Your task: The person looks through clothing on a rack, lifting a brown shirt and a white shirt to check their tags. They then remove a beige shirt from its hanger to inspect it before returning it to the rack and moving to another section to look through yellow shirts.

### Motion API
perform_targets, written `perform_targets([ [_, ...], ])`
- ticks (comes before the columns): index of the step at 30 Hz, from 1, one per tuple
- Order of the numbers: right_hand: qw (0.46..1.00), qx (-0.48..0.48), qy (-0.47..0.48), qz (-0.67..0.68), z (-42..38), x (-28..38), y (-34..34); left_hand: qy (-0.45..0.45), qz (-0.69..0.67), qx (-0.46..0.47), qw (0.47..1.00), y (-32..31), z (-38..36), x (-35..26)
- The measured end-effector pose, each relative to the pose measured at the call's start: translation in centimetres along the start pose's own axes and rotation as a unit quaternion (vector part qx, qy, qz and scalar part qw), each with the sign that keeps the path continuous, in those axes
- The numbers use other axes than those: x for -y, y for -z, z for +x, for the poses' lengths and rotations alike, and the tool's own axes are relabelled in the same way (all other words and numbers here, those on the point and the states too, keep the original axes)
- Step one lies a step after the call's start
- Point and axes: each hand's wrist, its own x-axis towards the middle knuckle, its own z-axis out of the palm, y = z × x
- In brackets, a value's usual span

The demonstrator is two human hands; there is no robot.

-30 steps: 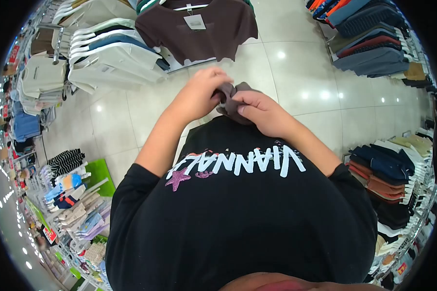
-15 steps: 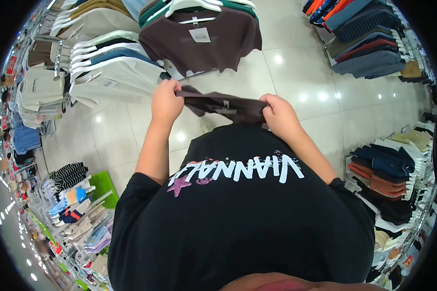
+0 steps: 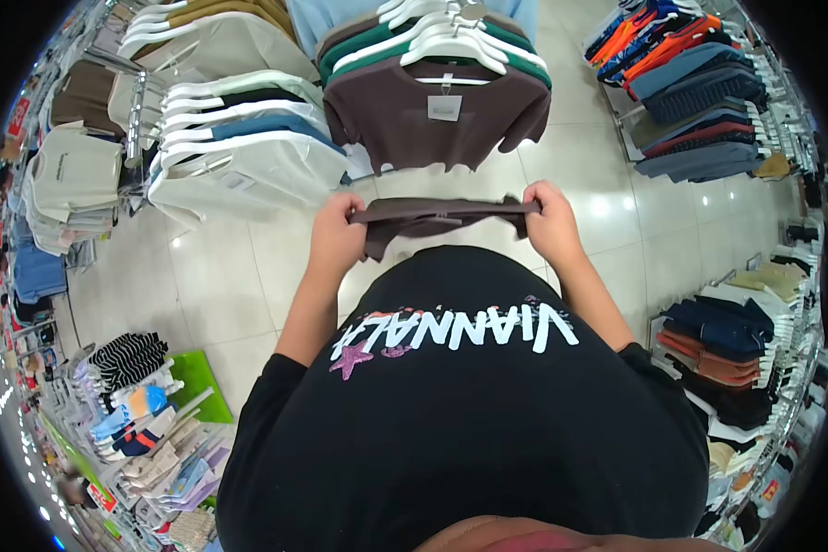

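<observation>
Both the left hand [image 3: 339, 232] and the right hand [image 3: 554, 225] grip opposite ends of a dark brown garment [image 3: 403, 218] in curled fingers, creased and stretched between them above the tiled floor [image 3: 580, 166].

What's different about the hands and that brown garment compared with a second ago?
The left hand and right hand have moved apart, so the brown garment, bunched up before, now stretches sideways between them. Both hands still hold it. The brown shirt on the rack stayed hanging.
</observation>
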Motion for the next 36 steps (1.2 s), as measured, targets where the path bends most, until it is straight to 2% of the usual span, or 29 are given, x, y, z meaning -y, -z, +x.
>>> perform_targets([
  [1, 0.999, -0.034, 0.009, 0.041, 0.3, 0.8, -0.5, 0.032, -0.032, -0.006, 0.999, 0.7, 0.7, 0.6],
  [3, 0.999, -0.02, 0.01, 0.049, 1.4, 0.3, -2.0, 0.012, -0.018, 0.008, 1.0, 1.7, 1.9, 2.1],
  [5, 0.99, 0.05, -0.095, 0.089, 2.3, 0.8, -2.6, -0.051, 0.026, 0.041, 0.998, 2.2, 3.3, 2.2],
  [6, 0.993, 0.011, -0.061, 0.105, 2.0, 1.1, -2.9, -0.05, 0.023, 0.046, 0.997, 2.0, 3.9, 2.1],
  [9, 0.978, -0.02, -0.094, 0.184, 2.3, 3.7, -1.9, -0.078, -0.021, 0.02, 0.997, 2.3, 5.3, 1.9],
  [11, 0.978, -0.025, -0.099, 0.183, 3.4, 3.9, -1.2, -0.091, 0.005, 0.043, 0.995, 1.7, 6.9, 1.9],
  [12, 0.99, -0.013, -0.077, 0.12, 4.1, 3.5, -0.9, -0.046, -0.061, 0.085, 0.993, 1.3, 7.0, 1.8],
  [13, 0.997, 0.0, -0.055, 0.055, 4.8, 3.2, -0.4, -0.048, -0.064, 0.088, 0.993, 1.0, 7.4, 1.3],
  [15, 0.996, 0.023, -0.07, 0.046, 6.0, 3.1, 0.7, -0.087, -0.051, 0.094, 0.99, 0.4, 7.9, 0.7],
  [20, 0.987, 0.126, -0.076, 0.057, 11.1, 0.6, 2.3, -0.016, -0.156, 0.131, 0.979, -0.2, 9.4, -4.0],
  [22, 0.989, 0.133, 0.042, 0.054, 13.9, 0.9, 3.4, -0.012, -0.158, 0.131, 0.979, -0.2, 10.2, -6.7],
  [23, 0.988, 0.137, 0.051, 0.058, 15.7, 1.4, 4.0, -0.01, -0.154, 0.122, 0.981, -0.7, 10.7, -7.1],
  [25, 0.987, 0.021, 0.146, 0.068, 19.6, 2.7, 5.0, 0.059, -0.23, 0.137, 0.962, -1.9, 12.1, -7.3],
  [26, 0.981, 0.002, 0.17, 0.092, 21.7, 2.7, 5.0, 0.055, -0.232, 0.133, 0.962, -2.3, 12.8, -7.5],
  [27, 0.98, 0.009, 0.174, 0.096, 23.7, 2.9, 5.0, 0.061, -0.231, 0.126, 0.963, -2.8, 13.4, -7.5],
  [29, 0.971, 0.025, 0.235, 0.035, 27.3, 3.5, 5.0, 0.104, -0.337, 0.122, 0.928, -4.0, 14.5, -7.7],
  [30, 0.967, 0.03, 0.253, 0.024, 28.8, 3.1, 4.3, 0.107, -0.34, 0.112, 0.928, -4.5, 15.0, -7.8],
  [33, 0.965, 0.116, 0.23, 0.042, 31.2, 4.3, 4.2, 0.106, -0.307, 0.099, 0.94, -5.8, 15.5, -8.9],
  [35, 0.953, 0.127, 0.271, 0.051, 32.7, 4.7, 3.8, 0.125, -0.275, 0.095, 0.949, -6.4, 15.6, -9.7],
  [36, 0.955, 0.216, 0.19, 0.07, 33.1, 5.1, 4.3, 0.132, -0.276, 0.083, 0.948, -6.7, 15.5, -10.0],
])
